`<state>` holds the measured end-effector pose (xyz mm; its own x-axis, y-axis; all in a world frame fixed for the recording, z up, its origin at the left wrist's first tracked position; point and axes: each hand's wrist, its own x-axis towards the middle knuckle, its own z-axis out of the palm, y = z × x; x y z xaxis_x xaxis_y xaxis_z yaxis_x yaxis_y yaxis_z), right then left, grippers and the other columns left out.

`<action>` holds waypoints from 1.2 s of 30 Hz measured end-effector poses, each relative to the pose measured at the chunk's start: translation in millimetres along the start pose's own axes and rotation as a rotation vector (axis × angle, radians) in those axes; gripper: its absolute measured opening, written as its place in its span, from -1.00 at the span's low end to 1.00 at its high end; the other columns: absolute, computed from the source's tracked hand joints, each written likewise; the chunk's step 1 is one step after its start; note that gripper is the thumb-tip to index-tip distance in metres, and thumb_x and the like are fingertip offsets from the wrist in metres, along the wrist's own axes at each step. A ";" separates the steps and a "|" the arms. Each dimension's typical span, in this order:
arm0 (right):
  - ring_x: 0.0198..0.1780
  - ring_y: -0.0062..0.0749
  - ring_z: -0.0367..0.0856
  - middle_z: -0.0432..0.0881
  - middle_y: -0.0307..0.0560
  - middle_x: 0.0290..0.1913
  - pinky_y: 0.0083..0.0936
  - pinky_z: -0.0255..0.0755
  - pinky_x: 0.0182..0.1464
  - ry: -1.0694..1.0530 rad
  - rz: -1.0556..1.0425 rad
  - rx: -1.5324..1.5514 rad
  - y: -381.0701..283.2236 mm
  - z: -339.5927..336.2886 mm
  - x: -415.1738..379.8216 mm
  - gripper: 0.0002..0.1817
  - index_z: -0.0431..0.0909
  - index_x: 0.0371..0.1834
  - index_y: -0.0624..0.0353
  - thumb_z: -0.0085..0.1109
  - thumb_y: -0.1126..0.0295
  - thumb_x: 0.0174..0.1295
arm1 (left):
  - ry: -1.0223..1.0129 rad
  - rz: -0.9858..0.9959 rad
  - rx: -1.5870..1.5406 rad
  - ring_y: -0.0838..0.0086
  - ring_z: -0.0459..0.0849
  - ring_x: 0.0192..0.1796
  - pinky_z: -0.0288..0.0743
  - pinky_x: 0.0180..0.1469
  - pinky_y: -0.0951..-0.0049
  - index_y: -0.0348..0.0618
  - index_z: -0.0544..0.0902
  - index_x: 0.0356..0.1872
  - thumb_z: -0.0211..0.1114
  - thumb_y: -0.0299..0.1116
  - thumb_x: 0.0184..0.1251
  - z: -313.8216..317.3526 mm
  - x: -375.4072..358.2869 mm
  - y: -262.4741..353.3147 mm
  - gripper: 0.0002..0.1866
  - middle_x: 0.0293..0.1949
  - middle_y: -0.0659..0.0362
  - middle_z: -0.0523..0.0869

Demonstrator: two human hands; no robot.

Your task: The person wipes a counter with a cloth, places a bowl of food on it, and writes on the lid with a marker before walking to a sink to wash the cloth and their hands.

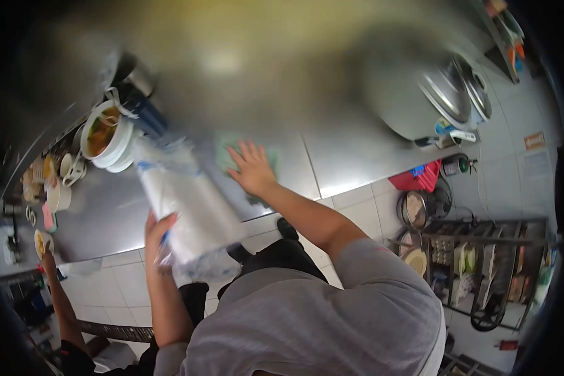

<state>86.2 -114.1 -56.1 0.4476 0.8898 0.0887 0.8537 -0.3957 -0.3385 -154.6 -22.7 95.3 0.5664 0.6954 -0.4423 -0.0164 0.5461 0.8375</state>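
Note:
My left hand (pixel 158 232) is closed around the lower side of a white pack in clear plastic wrap with blue print (pixel 191 210). The pack looks like a bundle of plastic bags, tilted and partly blurred, with loose film hanging at its lower end. My right hand (pixel 255 168) lies flat with fingers spread on a pale green cloth (pixel 227 152), which rests on the steel counter (pixel 288 166). Part of the cloth is hidden beneath this hand.
A white pot of orange-brown food (pixel 103 133) stands left, beside a dark blue container (pixel 143 116). A co-worker's hand (pixel 47 255) reaches a small bowl (pixel 42 241). Large metal lids (pixel 448 88) sit far right. Below stand a red crate (pixel 423 177) and a loaded rack (pixel 476 266).

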 end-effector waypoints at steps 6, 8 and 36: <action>0.48 -0.07 -0.04 0.06 0.05 0.46 -0.06 -0.21 0.46 0.074 0.350 -0.058 137.7 -15.6 65.2 -0.37 0.15 0.42 -0.02 -0.07 0.06 0.28 | -0.003 0.082 0.086 0.31 0.70 -0.29 0.64 -0.26 0.42 -0.41 0.39 0.11 0.32 -0.29 -0.02 58.3 -45.3 5.2 -0.36 -0.18 -0.05 0.63; 0.48 -0.07 -0.03 0.08 0.05 0.46 -0.08 -0.20 0.46 0.177 0.476 -0.126 231.0 -32.2 22.8 -0.36 0.15 0.42 0.01 -0.07 0.09 0.28 | 0.066 0.098 0.068 0.28 0.70 -0.28 0.64 -0.26 0.42 -0.44 0.39 0.10 0.33 -0.28 -0.01 85.1 -47.0 -4.9 -0.36 -0.18 -0.06 0.63; 0.38 -0.15 0.18 0.05 0.03 0.43 -0.27 0.11 0.38 -1.034 0.008 1.827 63.2 -165.6 -110.3 -0.07 -0.20 0.50 0.13 0.22 0.14 0.23 | 0.350 0.492 -0.285 0.61 0.46 -0.41 0.37 -0.35 0.59 -0.08 0.41 -0.34 0.26 -0.14 0.28 177.8 -71.8 -92.1 -0.72 -0.39 0.29 0.50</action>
<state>134.9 -274.9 67.9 -0.3776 0.9168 -0.1298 -0.6087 -0.3514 -0.7114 -47.3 -206.0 106.9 0.1368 0.9794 -0.1483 -0.4494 0.1947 0.8719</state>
